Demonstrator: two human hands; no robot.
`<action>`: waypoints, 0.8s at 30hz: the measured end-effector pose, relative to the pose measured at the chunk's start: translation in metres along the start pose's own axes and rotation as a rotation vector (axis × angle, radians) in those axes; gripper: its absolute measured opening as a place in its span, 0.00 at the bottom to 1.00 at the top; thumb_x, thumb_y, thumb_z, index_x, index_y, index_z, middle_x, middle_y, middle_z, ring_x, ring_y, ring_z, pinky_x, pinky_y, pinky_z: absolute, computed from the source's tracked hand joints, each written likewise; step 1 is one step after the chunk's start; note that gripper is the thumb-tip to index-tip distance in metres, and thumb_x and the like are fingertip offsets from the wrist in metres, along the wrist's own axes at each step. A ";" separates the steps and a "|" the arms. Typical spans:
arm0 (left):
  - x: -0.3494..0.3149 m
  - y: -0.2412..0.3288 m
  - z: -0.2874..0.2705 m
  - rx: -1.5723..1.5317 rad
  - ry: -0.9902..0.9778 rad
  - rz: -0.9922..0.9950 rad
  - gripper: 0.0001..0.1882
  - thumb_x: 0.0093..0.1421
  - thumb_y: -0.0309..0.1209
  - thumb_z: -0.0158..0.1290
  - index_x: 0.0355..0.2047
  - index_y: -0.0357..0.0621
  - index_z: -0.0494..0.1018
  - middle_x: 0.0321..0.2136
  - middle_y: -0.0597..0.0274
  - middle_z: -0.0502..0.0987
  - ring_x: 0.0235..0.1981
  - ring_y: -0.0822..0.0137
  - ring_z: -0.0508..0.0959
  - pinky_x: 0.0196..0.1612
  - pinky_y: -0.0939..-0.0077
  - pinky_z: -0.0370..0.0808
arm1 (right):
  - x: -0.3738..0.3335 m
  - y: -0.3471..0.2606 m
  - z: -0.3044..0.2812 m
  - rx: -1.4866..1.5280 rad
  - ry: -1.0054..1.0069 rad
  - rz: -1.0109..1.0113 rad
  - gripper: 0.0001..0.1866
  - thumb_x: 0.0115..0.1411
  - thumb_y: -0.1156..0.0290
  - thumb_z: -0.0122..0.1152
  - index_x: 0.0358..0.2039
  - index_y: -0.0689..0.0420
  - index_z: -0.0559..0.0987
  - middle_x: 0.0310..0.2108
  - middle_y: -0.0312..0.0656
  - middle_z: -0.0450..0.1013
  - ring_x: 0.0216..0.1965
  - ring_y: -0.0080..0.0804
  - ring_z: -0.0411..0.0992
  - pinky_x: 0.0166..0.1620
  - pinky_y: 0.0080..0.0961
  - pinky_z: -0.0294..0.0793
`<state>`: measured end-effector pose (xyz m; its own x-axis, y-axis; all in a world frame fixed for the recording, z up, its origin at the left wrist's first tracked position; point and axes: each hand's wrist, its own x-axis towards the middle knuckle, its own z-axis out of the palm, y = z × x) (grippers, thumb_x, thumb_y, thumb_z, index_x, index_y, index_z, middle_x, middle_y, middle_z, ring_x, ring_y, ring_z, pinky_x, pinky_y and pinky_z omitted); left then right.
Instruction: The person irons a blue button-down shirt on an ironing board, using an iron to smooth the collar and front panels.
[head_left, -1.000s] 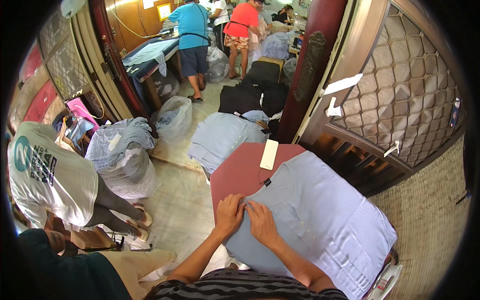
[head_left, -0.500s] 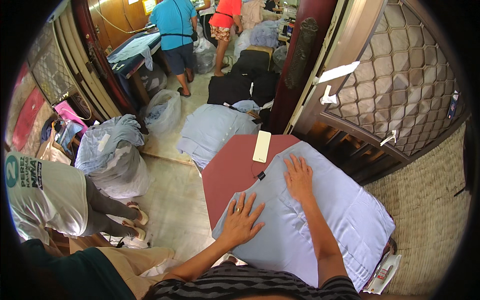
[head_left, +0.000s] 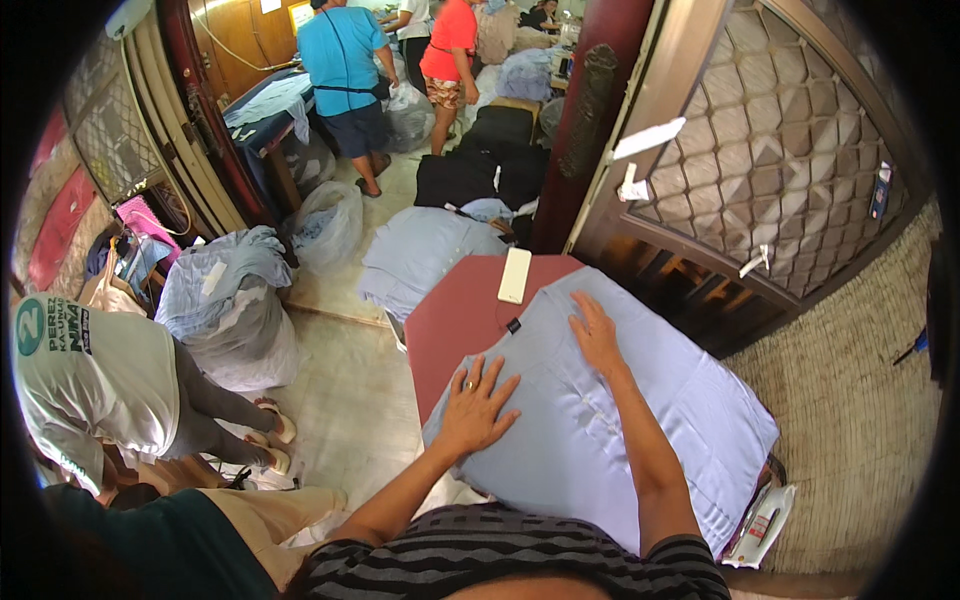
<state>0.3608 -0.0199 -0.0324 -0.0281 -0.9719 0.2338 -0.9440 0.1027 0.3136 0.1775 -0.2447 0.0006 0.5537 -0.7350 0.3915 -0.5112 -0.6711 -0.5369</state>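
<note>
A light blue buttoned garment [head_left: 560, 400] lies spread over a dark red board [head_left: 450, 300] in front of me. My left hand [head_left: 480, 412] rests flat on its left part, fingers spread, with a ring on one finger. Farther up the cloth, my right hand [head_left: 596, 338] lies on the right part with fingers stretched out, near the edge. Neither hand grips anything. A small black label [head_left: 513, 325] shows at the garment's upper edge, with a cream hang tag [head_left: 515, 276] strung from it and lying on the red surface.
A white iron [head_left: 762, 525] stands at the board's near right corner. Folded light blue garments [head_left: 425, 255] lie beyond the board; a stuffed sack [head_left: 240, 340] stands left. People are close at my left and farther off in the doorway. A lattice gate [head_left: 760, 150] borders the right.
The view has shifted slightly. My right hand has slid a little toward me on the cloth, its fingers closer together. My left hand keeps its place on the garment.
</note>
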 end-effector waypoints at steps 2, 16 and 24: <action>0.000 -0.001 0.002 0.011 0.016 0.012 0.32 0.64 0.54 0.49 0.66 0.59 0.66 0.71 0.51 0.54 0.72 0.43 0.50 0.69 0.44 0.46 | -0.024 -0.016 -0.019 0.072 0.091 0.006 0.22 0.64 0.66 0.57 0.58 0.58 0.74 0.60 0.51 0.69 0.63 0.51 0.65 0.63 0.43 0.63; -0.002 0.002 0.004 0.021 0.009 0.006 0.32 0.64 0.53 0.48 0.66 0.57 0.66 0.71 0.51 0.54 0.72 0.42 0.50 0.70 0.42 0.44 | -0.311 -0.109 -0.083 0.039 0.388 0.315 0.15 0.57 0.84 0.59 0.45 0.62 0.79 0.45 0.51 0.77 0.46 0.48 0.76 0.50 0.38 0.75; -0.003 -0.001 0.006 0.009 0.065 0.037 0.33 0.64 0.53 0.49 0.65 0.55 0.66 0.70 0.49 0.56 0.71 0.40 0.51 0.69 0.42 0.46 | -0.378 -0.111 -0.036 0.079 0.547 0.442 0.09 0.58 0.85 0.58 0.39 0.62 0.77 0.31 0.50 0.76 0.29 0.40 0.75 0.34 0.32 0.74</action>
<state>0.3597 -0.0183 -0.0390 -0.0416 -0.9516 0.3045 -0.9455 0.1360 0.2959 0.0012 0.1042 -0.0615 -0.1153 -0.8943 0.4324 -0.5513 -0.3045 -0.7768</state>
